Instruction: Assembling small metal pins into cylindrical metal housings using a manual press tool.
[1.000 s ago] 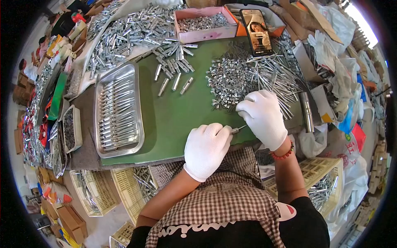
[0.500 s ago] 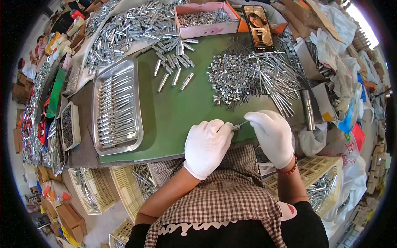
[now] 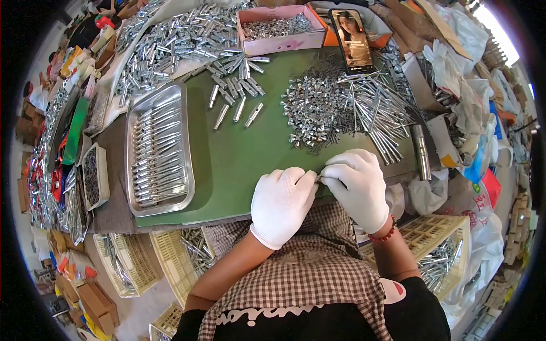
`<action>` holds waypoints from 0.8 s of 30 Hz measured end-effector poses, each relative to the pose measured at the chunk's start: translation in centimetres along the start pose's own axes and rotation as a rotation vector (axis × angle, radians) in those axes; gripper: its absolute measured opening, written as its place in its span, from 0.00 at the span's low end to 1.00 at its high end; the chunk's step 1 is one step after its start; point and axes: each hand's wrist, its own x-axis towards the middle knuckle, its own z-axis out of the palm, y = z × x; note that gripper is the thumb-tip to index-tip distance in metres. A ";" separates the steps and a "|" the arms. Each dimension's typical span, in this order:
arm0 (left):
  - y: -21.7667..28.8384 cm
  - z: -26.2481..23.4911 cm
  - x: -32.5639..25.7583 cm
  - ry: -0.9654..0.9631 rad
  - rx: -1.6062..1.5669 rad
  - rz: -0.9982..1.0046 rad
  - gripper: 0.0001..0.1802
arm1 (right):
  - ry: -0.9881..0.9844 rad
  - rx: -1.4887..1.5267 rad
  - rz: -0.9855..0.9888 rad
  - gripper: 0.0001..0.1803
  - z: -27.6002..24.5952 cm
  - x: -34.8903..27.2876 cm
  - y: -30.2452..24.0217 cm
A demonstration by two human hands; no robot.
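Observation:
Both my hands wear white knitted gloves and meet at the mat's near edge. My left hand (image 3: 282, 207) is closed round a small silver metal sleeve, now almost wholly hidden by the fingers. My right hand (image 3: 358, 187) pinches at the sleeve's end, its fingertips touching those of the left; what lies in that pinch is too small to make out. Beyond them on the green mat (image 3: 244, 153) lie a heap of small cone-shaped metal nuts (image 3: 310, 108), a fan of thin metal rods (image 3: 378, 116) and several loose metal sleeves (image 3: 239, 109).
At the left, a steel tray (image 3: 189, 190) holds a row of rod-and-sleeve pieces. A phone (image 3: 354, 45) leans at the back beside a pink box (image 3: 278, 44) of small parts. A thick metal tube (image 3: 421, 152) lies at the right. Cream crates (image 3: 170, 261) stand below the table.
My right hand has moved left and down to the left hand's fingertips. The thin piece between its fingers and the sleeve's end have gone out of sight. My left hand has barely moved.

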 end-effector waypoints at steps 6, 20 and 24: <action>-0.1 0.0 0.0 -0.002 -0.001 0.006 0.11 | -0.004 -0.010 -0.001 0.09 -0.1 0.1 -0.4; 0.1 0.1 0.1 0.002 -0.012 -0.025 0.10 | -0.017 -0.159 -0.158 0.15 -1.3 0.1 -0.9; 0.1 -0.1 -0.1 0.002 -0.006 -0.031 0.09 | 0.133 -0.535 0.236 0.30 -5.1 -2.5 2.7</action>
